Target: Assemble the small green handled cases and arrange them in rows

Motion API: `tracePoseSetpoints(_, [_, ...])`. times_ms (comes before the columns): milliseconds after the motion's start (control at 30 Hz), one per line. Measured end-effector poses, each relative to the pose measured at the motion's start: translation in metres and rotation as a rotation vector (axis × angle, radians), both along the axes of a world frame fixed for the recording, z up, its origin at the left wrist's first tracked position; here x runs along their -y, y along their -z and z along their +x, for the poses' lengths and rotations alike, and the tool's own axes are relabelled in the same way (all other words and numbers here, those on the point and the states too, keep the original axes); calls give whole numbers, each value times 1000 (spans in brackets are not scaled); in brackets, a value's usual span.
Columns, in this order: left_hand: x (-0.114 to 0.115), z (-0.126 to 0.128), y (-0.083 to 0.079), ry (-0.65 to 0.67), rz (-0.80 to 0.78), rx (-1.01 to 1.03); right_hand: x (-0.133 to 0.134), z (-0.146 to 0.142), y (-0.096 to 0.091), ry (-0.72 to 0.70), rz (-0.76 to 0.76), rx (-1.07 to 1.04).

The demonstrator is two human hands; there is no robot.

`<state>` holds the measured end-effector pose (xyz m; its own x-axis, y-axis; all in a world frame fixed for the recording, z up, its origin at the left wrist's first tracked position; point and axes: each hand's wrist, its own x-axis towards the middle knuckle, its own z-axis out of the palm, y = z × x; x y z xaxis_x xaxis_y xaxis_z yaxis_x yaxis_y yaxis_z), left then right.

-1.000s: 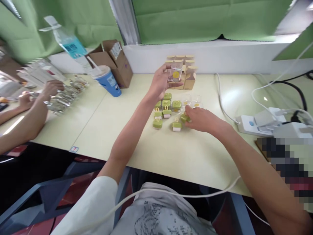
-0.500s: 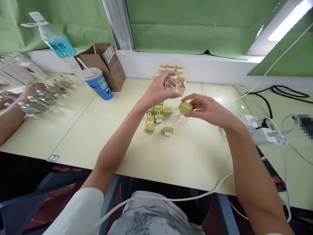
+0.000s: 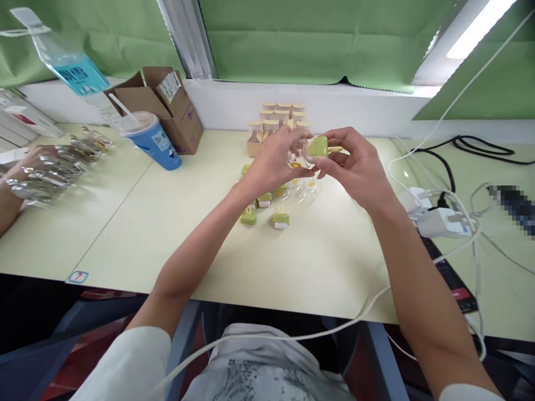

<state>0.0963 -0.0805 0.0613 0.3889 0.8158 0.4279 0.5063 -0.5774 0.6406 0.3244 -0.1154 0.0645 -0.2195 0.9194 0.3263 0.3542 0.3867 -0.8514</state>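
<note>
Both my hands are raised together above the pale yellow table (image 3: 317,262). My left hand (image 3: 273,161) is closed round a small clear plastic box (image 3: 296,159) with a yellow dot on it. Pinched in the fingers of my right hand (image 3: 355,164) is a small green piece (image 3: 318,147), right beside the clear box. Below my hands lie several more small green pieces (image 3: 281,219) and a few clear boxes (image 3: 307,188). Behind them stand several small tan cartons (image 3: 271,125).
A blue paper cup with a straw (image 3: 152,139), an open brown cardboard box (image 3: 167,108) and a water bottle (image 3: 71,69) are at the back left. Another person's hand (image 3: 31,167) works over shiny packets at the far left. White chargers and cables (image 3: 438,217) lie on the right.
My right hand picked a green piece off the table and lifted it to the clear box in my left hand. My view shifted so the table's items sit further left.
</note>
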Motion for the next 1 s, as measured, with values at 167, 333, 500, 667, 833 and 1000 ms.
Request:
tracePoseSetpoints(167, [5, 3, -4, 11, 17, 8, 0, -5, 4, -10, -9, -36])
tracePoseSetpoints(333, [8, 2, -5, 61, -11, 31, -3, -6, 8, 54, 18, 18])
tracePoseSetpoints(500, [6, -5, -4, 130, -135, 137, -2, -9, 6, 102, 62, 29])
tracePoseSetpoints(667, [2, -10, -5, 129, -305, 295, 8, -13, -2, 176, 161, 228])
tracePoseSetpoints(833, [7, -9, -10, 196, -315, 309, 14, -14, -2, 184, 240, 399])
tracePoseSetpoints(1000, [24, -10, -28, 196, -101, 223, 12, -11, 2, 224, 289, 272])
